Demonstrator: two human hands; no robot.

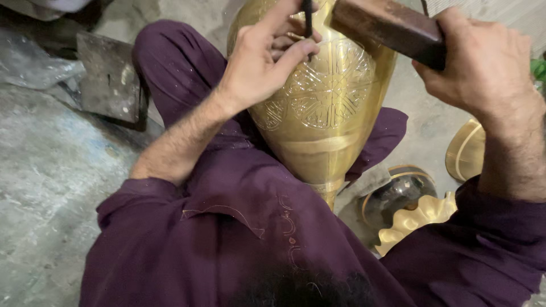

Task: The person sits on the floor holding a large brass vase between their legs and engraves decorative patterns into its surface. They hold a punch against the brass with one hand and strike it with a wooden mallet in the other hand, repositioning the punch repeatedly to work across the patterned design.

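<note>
Both hands work the brass vase [324, 108] braced across the lap: left hand [264, 59] pinches a thin chisel [307, 23] against its engraved pattern, right hand [483, 68] clamps a wooden mallet [392, 25] above.

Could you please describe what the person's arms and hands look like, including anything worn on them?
Both arms wear dark purple sleeves pushed up toward the elbows, leaving the forearms bare. The left hand and right hand are bare too: no gloves, rings or watch visible. The fabric looks loose and lightly dusty.
</note>
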